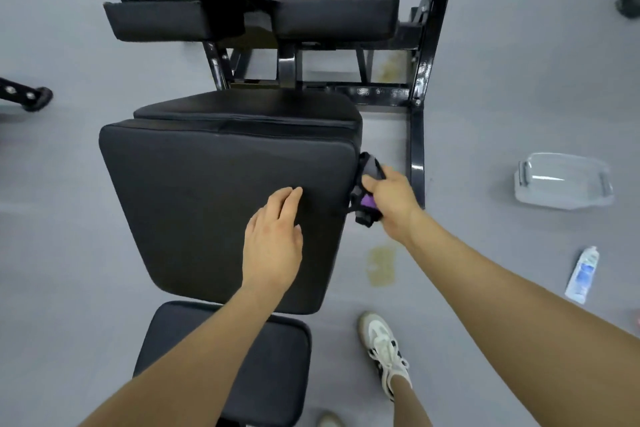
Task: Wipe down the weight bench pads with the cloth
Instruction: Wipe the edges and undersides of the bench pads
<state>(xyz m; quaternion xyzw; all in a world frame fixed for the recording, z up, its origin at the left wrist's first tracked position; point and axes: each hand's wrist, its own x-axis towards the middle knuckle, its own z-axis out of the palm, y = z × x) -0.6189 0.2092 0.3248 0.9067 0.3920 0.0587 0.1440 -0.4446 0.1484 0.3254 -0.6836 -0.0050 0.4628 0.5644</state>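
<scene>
While flat on back pad [221, 184], L hand [273, 246] fingers together | R hand [391, 201] pinching cloth [369, 189] at pad edge | clear container [562, 180] on floor, contents unclear.

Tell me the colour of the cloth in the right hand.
Dark grey with a purple patch, seen in the head view.
</scene>
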